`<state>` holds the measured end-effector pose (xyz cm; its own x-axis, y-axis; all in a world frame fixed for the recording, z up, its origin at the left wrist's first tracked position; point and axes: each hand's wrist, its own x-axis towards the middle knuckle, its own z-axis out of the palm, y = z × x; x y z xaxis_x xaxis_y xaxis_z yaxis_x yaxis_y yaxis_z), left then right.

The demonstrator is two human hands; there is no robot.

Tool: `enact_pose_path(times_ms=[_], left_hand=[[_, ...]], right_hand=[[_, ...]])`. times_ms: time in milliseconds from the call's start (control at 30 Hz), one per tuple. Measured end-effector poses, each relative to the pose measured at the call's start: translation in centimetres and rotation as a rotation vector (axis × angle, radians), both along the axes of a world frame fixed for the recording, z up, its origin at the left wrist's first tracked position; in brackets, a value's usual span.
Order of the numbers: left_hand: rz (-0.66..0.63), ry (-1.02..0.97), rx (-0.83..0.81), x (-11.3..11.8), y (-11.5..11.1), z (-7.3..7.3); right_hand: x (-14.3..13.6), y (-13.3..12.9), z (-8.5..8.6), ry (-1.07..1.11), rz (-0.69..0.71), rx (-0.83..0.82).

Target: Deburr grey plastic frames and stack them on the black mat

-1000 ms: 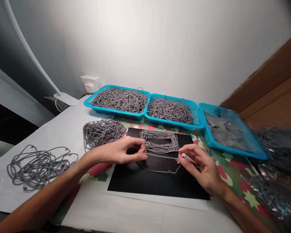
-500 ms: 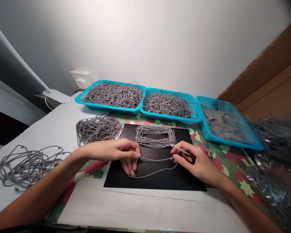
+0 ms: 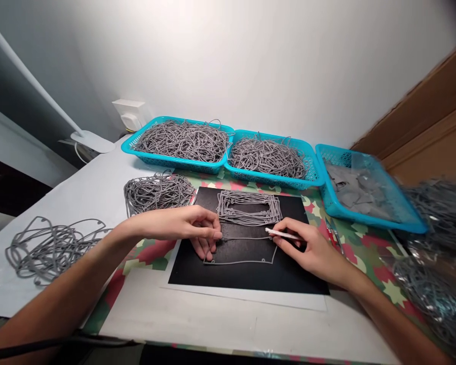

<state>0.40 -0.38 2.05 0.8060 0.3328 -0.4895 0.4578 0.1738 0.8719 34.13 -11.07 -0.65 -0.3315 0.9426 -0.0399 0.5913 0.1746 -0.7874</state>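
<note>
A thin grey rubber-like frame lies roughly as a rectangle on the black board. My left hand pinches its upper left corner, with the lower fingers at its left side. In my right hand is a thin white stick, its tip pointing left above the frame's upper right corner; my fingertips are close to that corner. Just behind, a stack of similar grey frames rests on the board.
Two blue baskets hold heaps of grey frames. A third blue basket holds grey pieces in clear plastic. Tangled grey loops lie at left and behind my left arm. Bagged loops sit at right.
The frame's near side has straightened and the loop looks more rectangular. The stick in my right hand has tilted flatter. The whole view has shifted slightly.
</note>
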Motion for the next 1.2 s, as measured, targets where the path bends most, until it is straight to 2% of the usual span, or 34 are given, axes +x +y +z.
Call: enact_pose_path(times_ms=[567,667,733,833,967,1067,1200], left_hand=[[-0.007,0.007,0.021,0.1,-0.3,0.5],[-0.007,-0.037,0.065,0.1,-0.4,0.7],[0.023,-0.105,0.111,0.2,-0.5,0.8],[0.123,-0.194,0.169,0.4,-0.5,0.9],[0.239,-0.230,0.162,0.7,-0.2,0.1],[0.255,-0.243,0.112,0.8,-0.2,-0.5],[0.242,-0.284,0.058,1.0,-0.4,-0.3]], right_hand=[[0.3,0.0,0.0,-0.009,0.019,-0.016],[0.3,-0.1,0.2,-0.024,0.024,0.019],[0.3,-0.1,0.0,-0.013,-0.013,0.087],[0.0,0.6,-0.9,0.056,-0.149,0.196],[-0.2,2.2,-2.3,0.177,-0.252,0.237],[0.0,2.8,-2.9,0.208,-0.264,0.246],[0.4,2.4,-3.1,0.207,-0.303,0.265]])
